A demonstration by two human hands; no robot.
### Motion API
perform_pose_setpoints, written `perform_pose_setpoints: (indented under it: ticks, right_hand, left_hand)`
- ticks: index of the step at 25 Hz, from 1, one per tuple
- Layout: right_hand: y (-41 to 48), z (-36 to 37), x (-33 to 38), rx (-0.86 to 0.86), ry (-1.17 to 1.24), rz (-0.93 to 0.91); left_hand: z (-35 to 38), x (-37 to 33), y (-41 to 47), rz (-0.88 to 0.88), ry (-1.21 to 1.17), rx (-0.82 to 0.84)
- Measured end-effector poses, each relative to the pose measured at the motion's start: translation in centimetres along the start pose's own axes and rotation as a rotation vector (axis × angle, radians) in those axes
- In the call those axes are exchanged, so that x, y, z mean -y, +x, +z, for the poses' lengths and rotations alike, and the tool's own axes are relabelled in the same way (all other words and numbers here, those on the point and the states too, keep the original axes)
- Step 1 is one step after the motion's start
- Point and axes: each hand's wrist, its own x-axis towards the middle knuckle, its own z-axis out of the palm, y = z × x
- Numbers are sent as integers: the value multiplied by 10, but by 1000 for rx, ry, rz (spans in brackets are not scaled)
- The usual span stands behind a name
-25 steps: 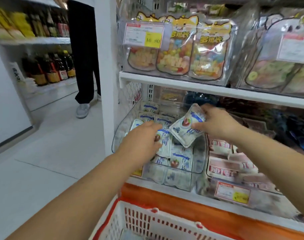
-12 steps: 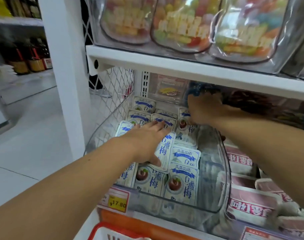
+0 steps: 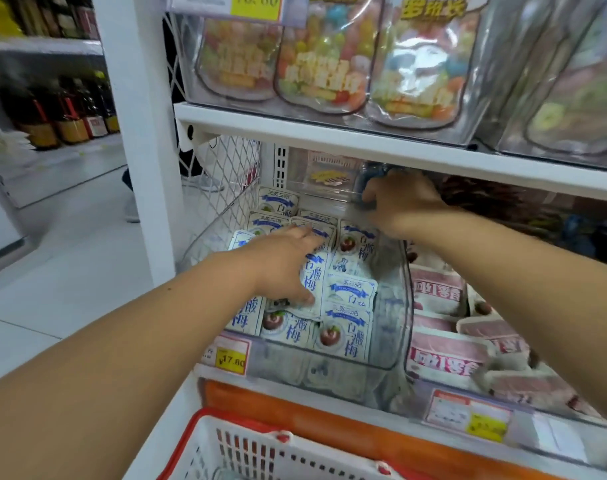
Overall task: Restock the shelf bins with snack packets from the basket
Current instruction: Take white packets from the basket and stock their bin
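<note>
Where the packets (image 3: 350, 292) lie flat in the bin (image 3: 395, 306), long axes front to back, the left hand (image 3: 281, 265) presses them with straight fingers (image 3: 304, 233); the right hand (image 3: 402, 202), at the back row, curls down, its grasp impossible to tell.

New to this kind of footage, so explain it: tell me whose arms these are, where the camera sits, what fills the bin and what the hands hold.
No machine: a person wears one head camera, looking down at both bare arms. The left hand lies flat on white-and-blue snack packets in a clear bin. The right hand reaches the bin's back; whether it holds anything is hidden. Pink packets lie to its right. A red-rimmed basket sits below.
</note>
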Motion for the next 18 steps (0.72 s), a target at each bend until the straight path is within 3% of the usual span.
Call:
perform_pose_setpoints:
  ticks: [3,6,9,11,15,16,18]
  right_hand:
    - [-51,-12,8,-93,237,-110]
    - [-138,-17,22,-337,598,-227]
    - [-242,24,42,-497,1020,-167]
    - [-301,80,54,-336,1115,14]
    - [-357,209,59,592,860,322]
    - [-365,235,59,751,813,368]
    - [-379,276,62,897,785,403]
  left_hand:
    - [-11,-16,-25,17,-75,-128]
    - [3,-46,-84,125,-169,-485]
    - [68,-78,-153,251,-240,-740]
    - [131,-91,-185,211,-278,-668]
    - [234,-102,-208,-18,-414,-30]
    - [253,-104,-211,-71,-447,89]
    - [283,-106,-213,-174,-547,207]
